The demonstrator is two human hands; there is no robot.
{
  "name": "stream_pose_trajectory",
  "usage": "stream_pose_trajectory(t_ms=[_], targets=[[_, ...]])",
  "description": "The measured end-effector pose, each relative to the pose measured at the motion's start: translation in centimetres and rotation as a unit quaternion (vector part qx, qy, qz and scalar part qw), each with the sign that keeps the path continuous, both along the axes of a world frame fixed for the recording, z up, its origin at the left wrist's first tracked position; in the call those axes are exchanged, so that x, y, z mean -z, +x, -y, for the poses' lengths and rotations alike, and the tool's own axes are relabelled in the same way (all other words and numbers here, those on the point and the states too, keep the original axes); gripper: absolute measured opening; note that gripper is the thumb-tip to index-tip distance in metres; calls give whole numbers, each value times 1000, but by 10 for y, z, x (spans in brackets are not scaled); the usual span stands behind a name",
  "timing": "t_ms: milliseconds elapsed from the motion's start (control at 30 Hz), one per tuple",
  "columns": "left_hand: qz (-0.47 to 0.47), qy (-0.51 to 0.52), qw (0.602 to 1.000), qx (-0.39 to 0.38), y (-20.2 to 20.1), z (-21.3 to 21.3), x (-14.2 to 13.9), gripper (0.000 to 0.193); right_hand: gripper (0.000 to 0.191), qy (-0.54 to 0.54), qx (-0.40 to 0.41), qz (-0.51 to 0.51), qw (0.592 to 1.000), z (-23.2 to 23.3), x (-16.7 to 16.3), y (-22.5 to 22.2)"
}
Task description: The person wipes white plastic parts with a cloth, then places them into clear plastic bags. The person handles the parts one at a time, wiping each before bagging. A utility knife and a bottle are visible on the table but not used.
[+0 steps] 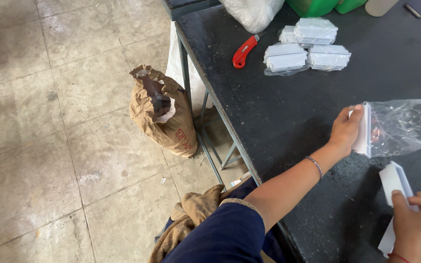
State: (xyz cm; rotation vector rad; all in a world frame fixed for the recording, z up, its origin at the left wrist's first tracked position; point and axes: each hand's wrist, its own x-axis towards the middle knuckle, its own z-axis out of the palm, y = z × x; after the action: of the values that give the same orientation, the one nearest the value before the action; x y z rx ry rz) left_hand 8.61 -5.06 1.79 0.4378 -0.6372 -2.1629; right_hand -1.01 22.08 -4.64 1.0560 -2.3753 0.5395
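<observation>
My left hand (345, 129) reaches across the dark table (278, 112) and grips a small white box (363, 132) at the mouth of a clear plastic bag (405, 125). The bag lies crumpled to the right of the box. My right hand (419, 225) rests at the lower right on a white folded card piece (393, 180) and holds it against the table. A thin bracelet (314, 165) circles my left wrist.
Several wrapped packs of white boxes (307, 49) sit at the back of the table beside a red-handled utility knife (244, 51). A white plastic bag (252, 12) and green containers (317, 6) stand behind. A brown paper sack (164, 112) stands on the tiled floor (49, 146).
</observation>
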Motion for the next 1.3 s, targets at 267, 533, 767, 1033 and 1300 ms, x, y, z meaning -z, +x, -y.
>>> stream_pose_trajectory(t_ms=[267,533,767,1033,1300], targets=[[76,9,997,10,-6,0,3,40,35,68,8,-42,997,3,-5,-4],[107,2,994,19,-11,-2,9,42,20,3,-47,-3,999,-3,-4,-8],[105,1,994,15,-15,-4,14,43,17,-26,-63,22,997,-1,-11,-1],[114,-22,993,34,-21,-8,22,37,11,-141,-93,127,977,2,-17,1],[90,-90,991,43,-25,-12,31,36,10,-184,-79,162,966,12,-36,21]])
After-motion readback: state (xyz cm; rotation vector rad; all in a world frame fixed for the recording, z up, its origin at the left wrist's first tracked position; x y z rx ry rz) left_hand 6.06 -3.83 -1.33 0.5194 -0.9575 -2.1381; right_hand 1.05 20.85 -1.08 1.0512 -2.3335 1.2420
